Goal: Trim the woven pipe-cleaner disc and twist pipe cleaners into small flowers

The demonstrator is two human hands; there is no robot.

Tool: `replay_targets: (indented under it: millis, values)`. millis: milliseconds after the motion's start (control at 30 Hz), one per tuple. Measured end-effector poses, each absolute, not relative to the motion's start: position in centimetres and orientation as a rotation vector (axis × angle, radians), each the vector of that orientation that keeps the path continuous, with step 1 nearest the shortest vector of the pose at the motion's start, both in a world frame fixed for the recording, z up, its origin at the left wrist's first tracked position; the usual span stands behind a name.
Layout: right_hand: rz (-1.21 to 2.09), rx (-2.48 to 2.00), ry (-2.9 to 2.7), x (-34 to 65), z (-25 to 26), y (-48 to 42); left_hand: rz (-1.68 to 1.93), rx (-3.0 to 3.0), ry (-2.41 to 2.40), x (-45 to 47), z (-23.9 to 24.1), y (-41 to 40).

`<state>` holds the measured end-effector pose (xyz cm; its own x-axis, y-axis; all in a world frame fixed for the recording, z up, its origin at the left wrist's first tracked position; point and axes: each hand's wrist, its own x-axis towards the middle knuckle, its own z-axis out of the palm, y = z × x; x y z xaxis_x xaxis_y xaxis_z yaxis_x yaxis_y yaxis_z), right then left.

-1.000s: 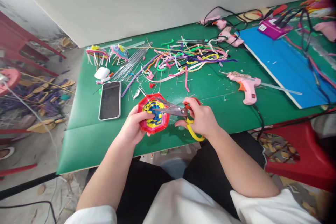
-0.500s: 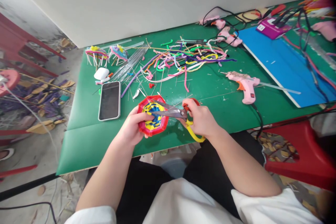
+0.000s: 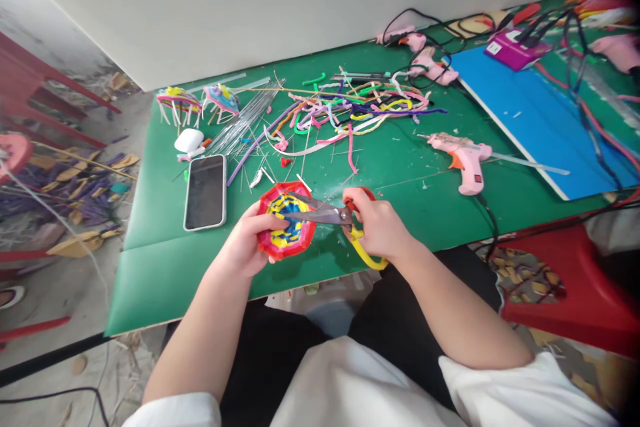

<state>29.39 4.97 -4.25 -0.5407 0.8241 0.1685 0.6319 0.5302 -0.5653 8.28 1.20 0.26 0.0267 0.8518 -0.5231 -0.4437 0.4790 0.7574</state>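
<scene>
My left hand [image 3: 247, 245] grips a round woven disc [image 3: 286, 221] of red, yellow and blue pipe cleaners, thumb on its face. My right hand [image 3: 381, 227] is closed on the red and yellow handles of a pair of scissors [image 3: 333, 216]. The metal blades are parted a little and reach over the middle of the disc. Both hands hover near the front edge of the green table [image 3: 165, 260].
A phone [image 3: 205, 191] lies face up left of the disc, white earbud case [image 3: 189, 140] behind it. Loose pipe cleaners [image 3: 350, 107] and thin rods [image 3: 245, 123] cover the back. A pink glue gun [image 3: 463, 157] lies right, a blue board [image 3: 540, 120] beyond. A red stool [image 3: 570, 287] stands at right.
The view shifted slightly; the disc and both hands sit a little further left. The scissors blades stay over the disc, much as before.
</scene>
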Motion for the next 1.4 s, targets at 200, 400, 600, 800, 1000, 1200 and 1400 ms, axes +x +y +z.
replay_targets:
  millis: [200, 400, 600, 800, 1000, 1200, 1400]
  values:
    - [0.617, -1.171, -2.356, 29.4, -4.4, 5.0, 1.039, 0.449, 1.160, 8.1, 0.6, 1.0]
    - [0.659, -1.166, -2.268, 29.5, -4.8, 4.9, 1.011, 0.484, 1.161, 7.9, 0.2, 1.0]
    - [0.759, -1.294, -1.973, 29.5, -4.8, 5.0, 1.077, 0.538, 1.249, 8.1, 0.1, 1.3]
    - [0.841, -1.328, -1.842, 29.3, -4.6, 5.1, 1.186, 0.547, 1.276, 8.5, -0.3, 1.6]
    - [0.853, -1.153, -1.893, 29.7, -5.0, 5.5, 1.232, 0.474, 1.281, 8.3, -1.0, 1.9]
    - [0.794, -1.034, -1.885, 30.0, -5.6, 6.0, 1.285, 0.478, 1.220, 8.2, -0.8, 1.7]
    - [0.749, -1.195, -2.025, 29.8, -5.4, 6.0, 1.257, 0.567, 1.178, 8.1, -0.2, 1.3]
